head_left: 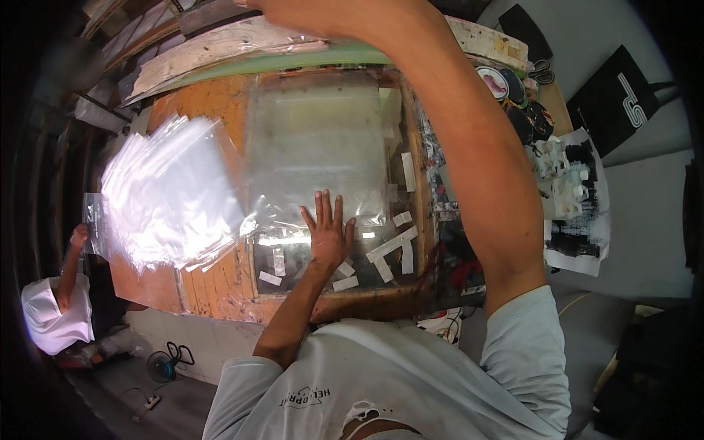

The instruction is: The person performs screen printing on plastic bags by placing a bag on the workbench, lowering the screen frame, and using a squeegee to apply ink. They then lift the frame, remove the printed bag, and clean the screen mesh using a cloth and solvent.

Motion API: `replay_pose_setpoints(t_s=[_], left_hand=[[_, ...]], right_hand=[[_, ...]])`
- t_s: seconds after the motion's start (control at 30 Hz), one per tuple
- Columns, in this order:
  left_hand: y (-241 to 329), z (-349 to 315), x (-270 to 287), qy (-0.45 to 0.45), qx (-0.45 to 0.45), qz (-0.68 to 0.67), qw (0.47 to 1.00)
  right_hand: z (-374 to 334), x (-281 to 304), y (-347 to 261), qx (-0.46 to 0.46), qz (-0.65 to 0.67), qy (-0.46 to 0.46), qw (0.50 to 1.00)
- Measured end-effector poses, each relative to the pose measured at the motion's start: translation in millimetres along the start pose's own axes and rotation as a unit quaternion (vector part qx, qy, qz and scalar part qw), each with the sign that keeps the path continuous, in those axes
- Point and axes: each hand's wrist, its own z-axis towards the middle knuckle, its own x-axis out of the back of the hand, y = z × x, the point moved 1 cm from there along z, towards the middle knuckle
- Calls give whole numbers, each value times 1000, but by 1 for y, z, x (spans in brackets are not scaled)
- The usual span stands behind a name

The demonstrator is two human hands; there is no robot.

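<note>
The left grip (330, 233) is unclenched — 5 fingers spread flat over the near edge of a clear plastic sheet (315, 147), which lies on the glass panel (361, 258) in the wooden counter (227, 282). The right grip (297, 16), beyond the sheet's far end, is cropped — I cannot tell its state. Fanned clear bags (176, 191) lie left of the sheet.

left hand (330, 231) lies palm down, fingers spread, on clear plastic sheet (315, 147) | right hand (301, 16) reaches past sheet, partly cut off at upper edge | fanned clear bags (172, 194) lie leftward on wooden desk (220, 280) | white strips (392, 244) sit right of left hand | co-worker's hand (79, 235) shows far left
</note>
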Motion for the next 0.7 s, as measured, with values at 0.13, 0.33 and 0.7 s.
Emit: replay_pose_setpoints(t_s=[0.13, 0.33, 0.7], left_hand=[[0, 0, 2, 32, 8, -17, 999], [-79, -15, 45, 175, 170, -92, 965], [-243, -89, 145, 141, 303, -5, 942]], right_hand=[[3, -6, 16, 80, -11, 40, 996], [8, -8, 17, 82, -38, 57, 994], [0, -59, 27, 52, -67, 154, 984]])
